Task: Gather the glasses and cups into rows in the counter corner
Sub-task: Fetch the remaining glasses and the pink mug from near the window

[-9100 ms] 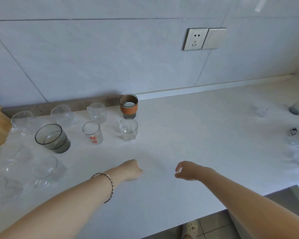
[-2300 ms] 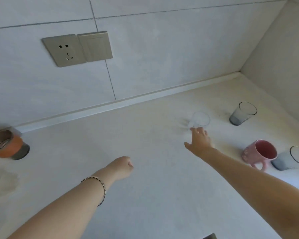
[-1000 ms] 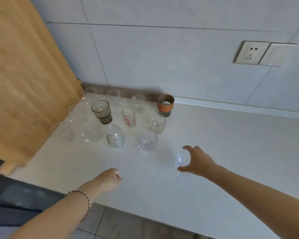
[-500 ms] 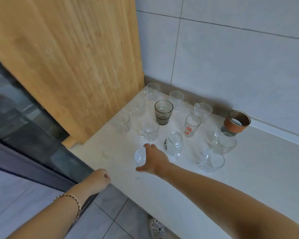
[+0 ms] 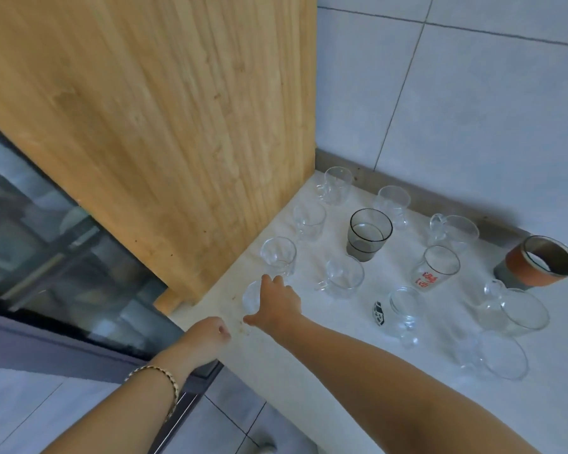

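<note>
– White speckled counter (image 5: 309, 371) meets a grained wooden panel (image 5: 177, 126). Where's the small clear glass (image 5: 250, 294)?
– Just off the panel's front corner; the right hand (image 5: 279, 306) curls round it. Smooth round tumblers (image 5: 343, 280) stand in rows beside the panel. Nearby, the left hand (image 5: 209, 332) is an empty fist.

Thirteen drinking vessels on the counter (image 5: 538, 388), possibly another lost in glare. Nine plain clear glasses and mugs (image 5: 309, 219), far left through near right. One smoked grey glass (image 5: 369, 234). One red-lettered glass (image 5: 436, 268). One black-marked glass (image 5: 400, 309). One orange-sleeved cup (image 5: 541, 262), far right.
</note>
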Demonstrator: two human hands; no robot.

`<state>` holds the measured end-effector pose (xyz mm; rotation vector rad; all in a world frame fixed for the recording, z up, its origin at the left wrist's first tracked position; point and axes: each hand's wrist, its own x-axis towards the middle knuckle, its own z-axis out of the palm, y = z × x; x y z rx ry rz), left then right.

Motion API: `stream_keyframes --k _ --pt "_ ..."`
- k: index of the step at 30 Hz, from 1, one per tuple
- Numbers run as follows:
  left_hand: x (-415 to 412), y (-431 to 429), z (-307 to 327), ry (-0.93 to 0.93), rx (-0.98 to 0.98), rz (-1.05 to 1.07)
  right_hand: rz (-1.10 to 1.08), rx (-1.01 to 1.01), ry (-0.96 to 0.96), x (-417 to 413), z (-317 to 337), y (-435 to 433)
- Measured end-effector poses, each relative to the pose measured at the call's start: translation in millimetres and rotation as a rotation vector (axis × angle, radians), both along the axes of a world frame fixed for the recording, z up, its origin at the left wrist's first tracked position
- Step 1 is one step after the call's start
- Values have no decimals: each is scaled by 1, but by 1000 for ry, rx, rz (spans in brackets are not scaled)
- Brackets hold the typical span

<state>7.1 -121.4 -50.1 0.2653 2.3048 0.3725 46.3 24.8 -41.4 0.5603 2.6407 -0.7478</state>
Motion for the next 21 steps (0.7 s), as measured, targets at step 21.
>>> stream_keyframes --k 21 --pt "79 94 27 -59 70 -883 -492 -35 -309 196 15 72"
